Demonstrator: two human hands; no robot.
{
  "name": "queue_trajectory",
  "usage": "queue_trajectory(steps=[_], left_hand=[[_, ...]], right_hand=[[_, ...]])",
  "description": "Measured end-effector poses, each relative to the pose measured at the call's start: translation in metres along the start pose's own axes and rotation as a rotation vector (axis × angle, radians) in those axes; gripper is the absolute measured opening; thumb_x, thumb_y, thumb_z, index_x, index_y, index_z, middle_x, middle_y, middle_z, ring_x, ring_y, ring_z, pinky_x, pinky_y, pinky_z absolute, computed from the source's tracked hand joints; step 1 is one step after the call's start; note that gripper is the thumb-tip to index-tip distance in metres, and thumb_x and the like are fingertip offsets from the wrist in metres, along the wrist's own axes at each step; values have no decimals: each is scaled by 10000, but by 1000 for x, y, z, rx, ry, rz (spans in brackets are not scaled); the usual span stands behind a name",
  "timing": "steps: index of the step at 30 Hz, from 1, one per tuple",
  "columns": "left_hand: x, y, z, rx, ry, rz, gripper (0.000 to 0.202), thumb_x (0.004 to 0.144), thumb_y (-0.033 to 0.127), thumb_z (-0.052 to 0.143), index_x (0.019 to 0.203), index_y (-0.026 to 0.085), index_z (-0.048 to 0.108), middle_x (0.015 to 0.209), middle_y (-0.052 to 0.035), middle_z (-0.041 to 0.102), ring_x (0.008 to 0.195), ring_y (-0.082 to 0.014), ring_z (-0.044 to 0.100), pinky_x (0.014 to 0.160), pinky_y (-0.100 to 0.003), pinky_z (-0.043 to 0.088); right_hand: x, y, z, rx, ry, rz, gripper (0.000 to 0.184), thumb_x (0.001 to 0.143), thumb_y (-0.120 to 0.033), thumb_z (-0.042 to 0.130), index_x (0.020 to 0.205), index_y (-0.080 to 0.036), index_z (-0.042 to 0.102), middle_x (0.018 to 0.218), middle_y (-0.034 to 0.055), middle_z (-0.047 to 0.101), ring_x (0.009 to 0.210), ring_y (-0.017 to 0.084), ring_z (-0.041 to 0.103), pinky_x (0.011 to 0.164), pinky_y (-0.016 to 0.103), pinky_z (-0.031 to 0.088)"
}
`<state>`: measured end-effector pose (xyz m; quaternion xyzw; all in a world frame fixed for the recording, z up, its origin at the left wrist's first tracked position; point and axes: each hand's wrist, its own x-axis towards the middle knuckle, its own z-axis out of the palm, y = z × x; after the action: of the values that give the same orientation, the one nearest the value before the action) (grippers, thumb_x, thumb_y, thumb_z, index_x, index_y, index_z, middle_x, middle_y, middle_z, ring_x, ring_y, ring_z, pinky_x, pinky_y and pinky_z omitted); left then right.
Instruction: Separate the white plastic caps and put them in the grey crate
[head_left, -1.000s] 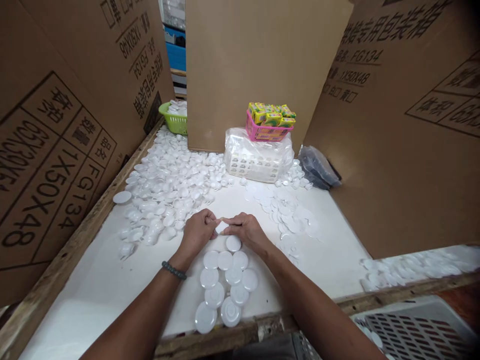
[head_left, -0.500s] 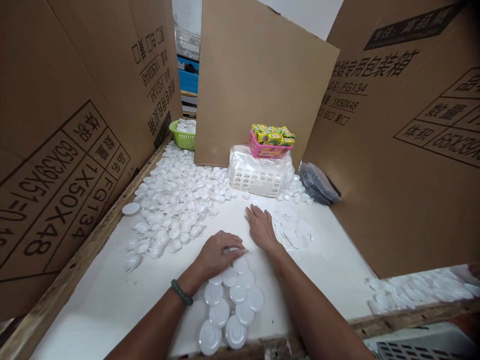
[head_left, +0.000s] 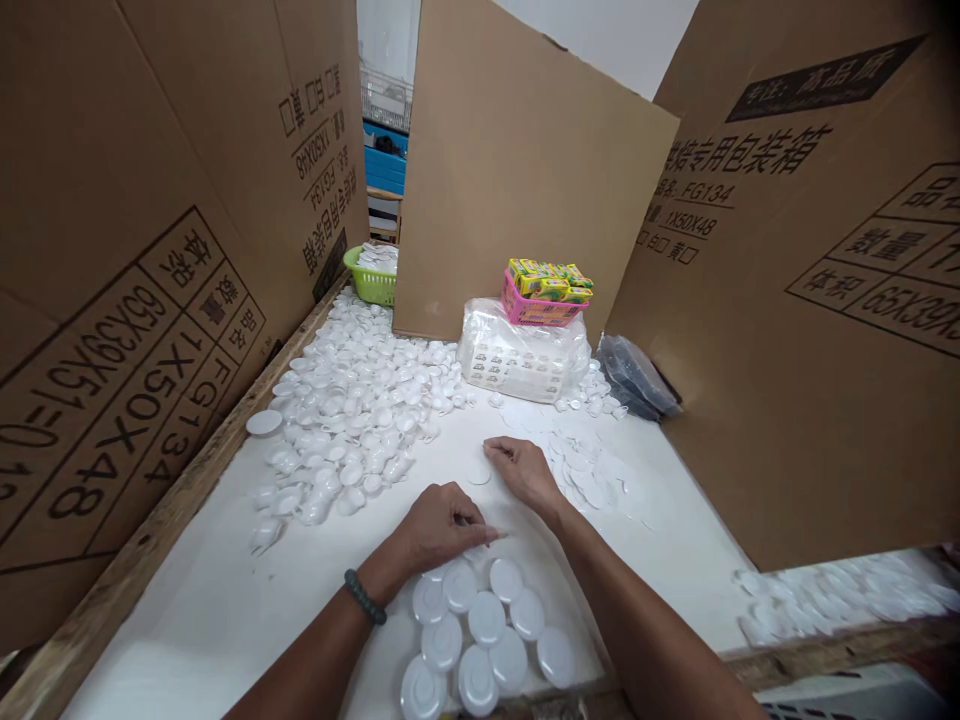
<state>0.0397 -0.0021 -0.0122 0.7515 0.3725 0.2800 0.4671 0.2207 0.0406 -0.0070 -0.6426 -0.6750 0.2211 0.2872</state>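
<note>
Several small white saucers (head_left: 486, 617) lie in loose rows at the near edge of the white table, in what looks like a clear plastic bag (head_left: 574, 590). My left hand (head_left: 448, 525), with a dark bead bracelet at the wrist, is closed at the far end of these saucers, thumb and fingers pinching what looks like the bag's edge. Ahead and to the right, my right hand (head_left: 521, 472) has its fingers pinched together beside a thin white disc (head_left: 477, 468). Whether the fingers grip that disc is hard to see. More thin white discs (head_left: 589, 465) lie spread right of this hand.
A heap of tiny white cups (head_left: 352, 410) covers the left back. Behind stand a pink basket (head_left: 544, 308) of yellow boxes, a plastic-wrapped pack (head_left: 517, 360) and a green basket (head_left: 373, 285). Cardboard walls (head_left: 540, 170) enclose the table. White pieces (head_left: 847, 600) lie at far right.
My right hand has drawn back toward me and its spread fingers have come together by a white disc. The saucers under my left hand have shifted and spread to the right.
</note>
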Motion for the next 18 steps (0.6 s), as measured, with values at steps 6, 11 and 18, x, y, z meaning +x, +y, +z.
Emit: queue_trajectory(steps=[6,11,18], left_hand=[[4,-5,-5,63,113,42,194,733,381,622,670,215,699,775,-31,690,775,-182,592,703,-264,430],[5,-14,-9,186,284,-60,145,716,343,643,732,199,635,759,-25,625,715,-167,556,660,-272,405],[5,-19,-7,313,327,-81,337,652,252,701,934,215,521,790,0,552,746,-178,536,665,-280,391]], right_hand=[[69,6,-18,-297,222,47,260,842,-323,477,891,-170,681,930,99,646,876,224,568,768,335,414],[93,15,-4,-302,166,14,97,758,-244,606,741,-170,665,907,61,621,892,203,530,782,316,401],[15,-6,-1,-279,2,-331,107,823,-184,549,754,-178,630,870,51,609,862,179,506,749,292,408]])
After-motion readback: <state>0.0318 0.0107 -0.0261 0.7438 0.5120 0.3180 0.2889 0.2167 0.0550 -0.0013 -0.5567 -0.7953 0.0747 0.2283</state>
